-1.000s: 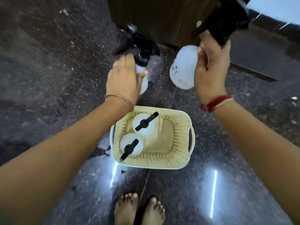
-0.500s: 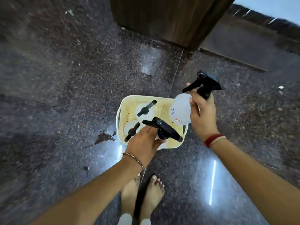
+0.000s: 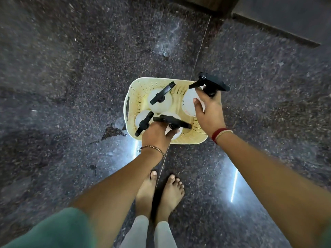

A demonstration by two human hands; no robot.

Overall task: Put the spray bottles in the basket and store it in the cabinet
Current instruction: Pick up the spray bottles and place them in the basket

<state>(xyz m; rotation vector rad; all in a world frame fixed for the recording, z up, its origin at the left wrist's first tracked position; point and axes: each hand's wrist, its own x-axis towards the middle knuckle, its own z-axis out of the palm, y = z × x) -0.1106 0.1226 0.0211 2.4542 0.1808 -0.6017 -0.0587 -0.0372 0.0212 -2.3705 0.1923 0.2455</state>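
Note:
A cream perforated basket (image 3: pixel 136 97) stands on the dark floor in front of my feet. Two white spray bottles with black trigger heads stand inside it, one at the back (image 3: pixel 162 100) and one at the front left (image 3: pixel 142 120). My left hand (image 3: pixel 157 136) grips a third spray bottle (image 3: pixel 172 122) by its neck, low inside the basket's front part. My right hand (image 3: pixel 208 111) holds a fourth spray bottle (image 3: pixel 189 102) by its neck over the basket's right side, slightly tilted.
The floor is polished dark speckled stone (image 3: pixel 71 68) with a chipped patch (image 3: pixel 112 131) just left of the basket. A wooden cabinet base (image 3: pixel 211 4) shows at the top edge, and a dark step or ledge (image 3: pixel 279 18) runs to its right. My bare feet (image 3: pixel 161 192) stand close behind the basket.
Both hands have brought their bottles from up near the cabinet down to the basket. The left bottle has sunk into the front part, the right one has come lower over the right side.

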